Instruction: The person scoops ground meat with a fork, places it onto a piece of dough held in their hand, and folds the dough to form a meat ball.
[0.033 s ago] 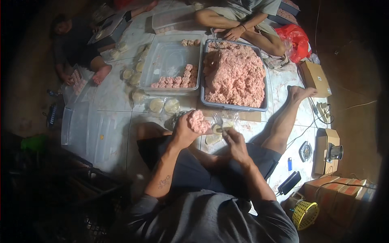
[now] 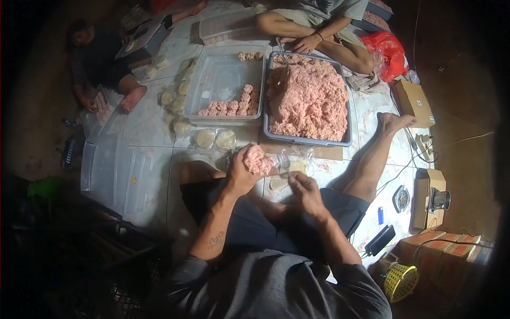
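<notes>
My left hand (image 2: 240, 178) is closed around a lump of pink minced meat (image 2: 258, 161), which bulges out on top of the fist. Just right of it, my right hand (image 2: 308, 195) grips a fork by its handle; the fork's tines are hard to make out now. Beneath the fork lie round pale wrappers (image 2: 278, 183) in clear plastic. Beyond my hands stands a grey tub (image 2: 348, 127) heaped with minced meat (image 2: 308, 98). Left of that, a clear plastic box (image 2: 223, 119) holds rows of small meat-topped pieces (image 2: 228, 108).
Two other people sit on the tiled floor, one across from me with a hand (image 2: 308, 43) behind the tub, one at far left. Packs of round wrappers (image 2: 205, 139) lie beside the clear box. A lighter (image 2: 380, 215), cardboard boxes (image 2: 433, 258) and a yellow basket (image 2: 399, 283) are at right.
The fork has tipped from tines raised to lower, near the lump. My right hand has moved slightly; the lump in my left hand has shifted a little left.
</notes>
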A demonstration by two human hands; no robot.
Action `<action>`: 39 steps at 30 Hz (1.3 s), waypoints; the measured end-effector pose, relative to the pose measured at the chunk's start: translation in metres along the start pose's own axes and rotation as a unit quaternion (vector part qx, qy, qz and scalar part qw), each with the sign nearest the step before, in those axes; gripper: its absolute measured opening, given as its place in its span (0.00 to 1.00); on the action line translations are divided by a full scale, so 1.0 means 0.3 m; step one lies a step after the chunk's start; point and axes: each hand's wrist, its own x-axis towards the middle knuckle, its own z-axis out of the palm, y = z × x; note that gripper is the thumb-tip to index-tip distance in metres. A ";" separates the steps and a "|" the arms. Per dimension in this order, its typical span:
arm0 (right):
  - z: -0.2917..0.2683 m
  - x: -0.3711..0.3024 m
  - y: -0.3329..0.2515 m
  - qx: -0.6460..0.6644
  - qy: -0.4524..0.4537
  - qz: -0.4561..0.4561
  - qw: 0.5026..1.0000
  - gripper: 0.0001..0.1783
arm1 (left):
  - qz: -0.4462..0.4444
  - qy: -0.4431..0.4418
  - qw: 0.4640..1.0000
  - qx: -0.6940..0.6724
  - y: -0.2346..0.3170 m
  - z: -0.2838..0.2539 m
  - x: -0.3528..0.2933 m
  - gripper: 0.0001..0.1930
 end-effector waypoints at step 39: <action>0.003 -0.100 0.024 0.090 -0.049 0.004 0.995 0.14 | -0.065 -0.096 0.983 -0.140 -0.022 -0.025 -0.004 0.31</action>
